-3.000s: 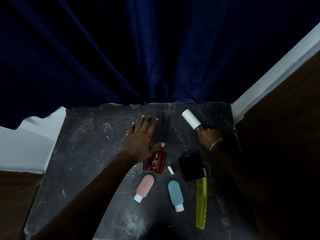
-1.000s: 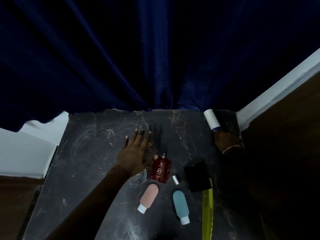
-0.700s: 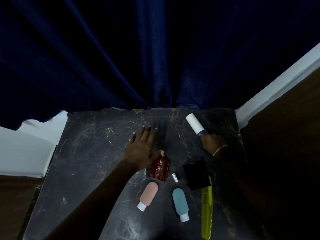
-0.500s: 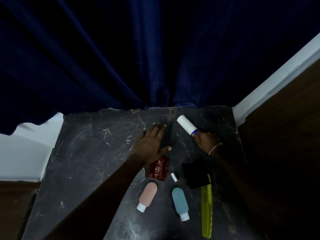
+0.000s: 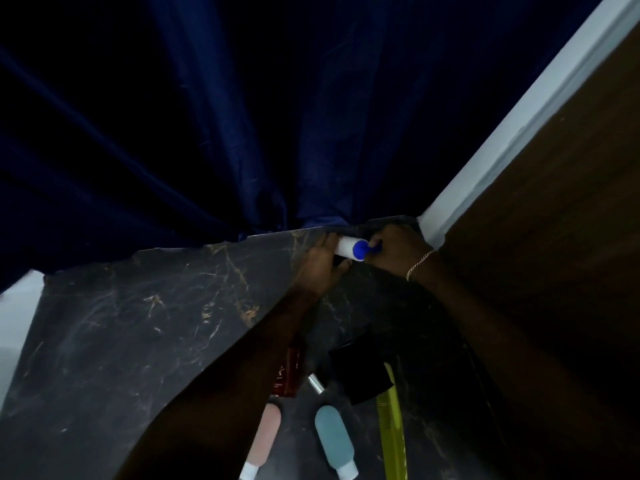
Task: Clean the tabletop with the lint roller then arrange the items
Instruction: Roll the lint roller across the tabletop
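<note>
Gripping the blue handle of the lint roller (image 5: 348,247), the right hand (image 5: 398,249) is clenched around it at the far right corner of the bench (image 5: 138,323). The left hand (image 5: 320,263) grasps the white roll of the same tool: fingers pass behind the roll, thumb lies below it. The roller lies roughly level, roll pointing left, just beside the far bench edge. A thin bracelet (image 5: 419,264) sits on the right wrist.

Nearer the camera, the left forearm crosses the bench diagonally and partly covers a red bottle (image 5: 289,375). A small silver cylinder (image 5: 315,382) lies between the bottle and a black object (image 5: 360,374); contact cannot be confirmed. A yellow-green comb (image 5: 393,431) runs from under the black object toward the near edge. A teal tube (image 5: 335,445) and a pink tube (image 5: 265,441), white caps toward the camera, lie left of the comb, apart from each other.

A dark blue curtain (image 5: 242,116) hangs behind the bench. White trim (image 5: 519,116) and a brown panel (image 5: 571,220) border the right side.
</note>
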